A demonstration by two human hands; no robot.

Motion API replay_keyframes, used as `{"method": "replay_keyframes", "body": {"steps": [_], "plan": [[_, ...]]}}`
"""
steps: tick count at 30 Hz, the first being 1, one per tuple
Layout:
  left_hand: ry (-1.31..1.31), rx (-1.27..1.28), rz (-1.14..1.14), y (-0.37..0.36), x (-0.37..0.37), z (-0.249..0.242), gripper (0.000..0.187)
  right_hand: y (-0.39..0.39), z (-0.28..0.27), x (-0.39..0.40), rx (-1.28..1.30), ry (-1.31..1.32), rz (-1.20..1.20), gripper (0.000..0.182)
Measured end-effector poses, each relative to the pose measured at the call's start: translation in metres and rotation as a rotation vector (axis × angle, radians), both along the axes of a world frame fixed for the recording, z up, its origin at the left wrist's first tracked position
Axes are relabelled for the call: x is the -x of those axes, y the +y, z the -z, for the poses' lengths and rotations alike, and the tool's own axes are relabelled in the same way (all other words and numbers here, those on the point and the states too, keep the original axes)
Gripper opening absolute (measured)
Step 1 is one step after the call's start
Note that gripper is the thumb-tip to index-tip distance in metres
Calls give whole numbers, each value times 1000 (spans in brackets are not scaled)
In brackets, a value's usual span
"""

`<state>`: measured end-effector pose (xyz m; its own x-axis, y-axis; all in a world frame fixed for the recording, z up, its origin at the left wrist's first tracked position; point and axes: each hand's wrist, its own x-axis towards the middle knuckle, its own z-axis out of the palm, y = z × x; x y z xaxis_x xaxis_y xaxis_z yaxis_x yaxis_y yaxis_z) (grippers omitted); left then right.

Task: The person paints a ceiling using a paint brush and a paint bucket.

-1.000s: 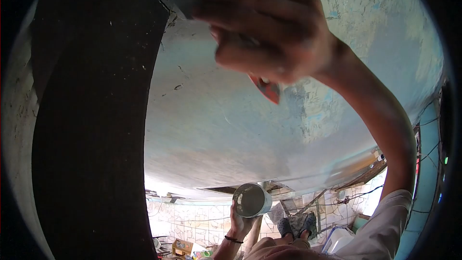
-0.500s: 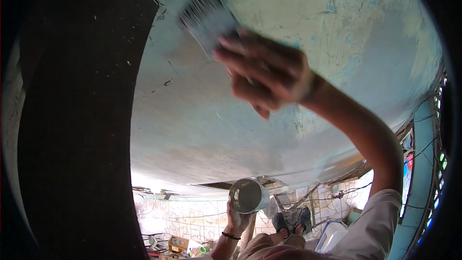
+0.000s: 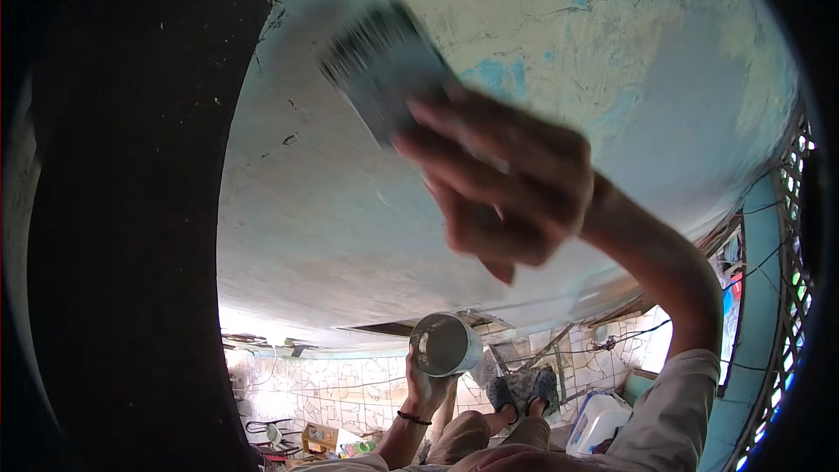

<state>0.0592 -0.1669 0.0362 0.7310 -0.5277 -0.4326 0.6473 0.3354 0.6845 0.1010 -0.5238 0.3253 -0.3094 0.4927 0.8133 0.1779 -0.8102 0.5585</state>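
Observation:
A wide paintbrush (image 3: 389, 65), its dark bristles and grey paint-coated body blurred by motion, is gripped in my right hand (image 3: 516, 175). The bristles point up and left in front of the wall (image 3: 350, 210), where patchy grey-white paint meets older yellowish and blue areas. Lower down, my left hand (image 3: 428, 392) holds a round paint can (image 3: 472, 357) by its side, fingers around the wall of it. The can's mouth tilts toward me and shows grey paint inside.
A dark vertical panel (image 3: 131, 210) borders the wall on the left. Below are my feet in clogs (image 3: 501, 393), a white container (image 3: 599, 419), a tiled surface (image 3: 350, 393) and a small wooden box (image 3: 320, 437). Wires and lattice (image 3: 791, 253) run along the right.
My right hand and the paintbrush have come lower and look larger, nearer the camera. The can in my left hand has shifted slightly up and left in view.

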Motion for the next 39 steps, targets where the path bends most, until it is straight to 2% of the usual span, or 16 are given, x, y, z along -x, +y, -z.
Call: {"method": "replay_keyframes", "body": {"steps": [3, 6, 7, 10, 14, 16, 20, 23, 26, 30, 32, 33, 35, 36, 38, 39], "plan": [[-1, 13, 3, -3, 1, -5, 85, -4, -72, -30, 10, -234, 47, 31], [-4, 16, 2, -6, 3, -10, 83, -3, -87, -43, 52, -104, 156, 18], [-4, 15, 4, -6, 3, -12, 82, -2, -79, -46, 51, -81, 150, 25], [6, -62, -15, -4, 4, -13, 82, 4, -9, -54, 13, 61, 82, 42], [-10, -13, 15, 0, 0, 0, 86, 10, 149, -10, -4, 434, 113, 29], [-41, -31, 29, 0, 0, -1, 86, 13, 205, 26, -3, 669, 105, 23], [-42, -15, 13, 4, -3, 8, 86, 9, 217, 63, -78, 971, -31, 13], [-12, -11, 2, 6, -1, 8, 86, -29, 180, 58, -188, 1133, -24, 18], [12, 6, 11, 3, -1, 5, 86, -51, 102, 54, -275, 1157, -4, 24], [12, -7, 15, 3, -2, -1, 86, -51, -15, 55, -198, 750, -126, 18], [21, 20, 20, 2, 1, -4, 83, -65, -50, 63, -72, 438, 292, 12], [23, 53, 25, 0, 4, -8, 79, -69, -75, 65, -31, 256, 294, 7], [24, 86, 36, -3, 1, -11, 76, -70, -125, 62, 60, -4, 49, 4], [28, 85, 37, -3, 1, -9, 76, -74, -139, 58, 79, -1, -77, 9], [30, 84, 30, -3, 0, -9, 77, -80, -140, 49, 64, 453, -555, 5], [26, 86, 32, -3, -1, -7, 77, -80, -133, 44, 6, 480, -531, 3]]}}
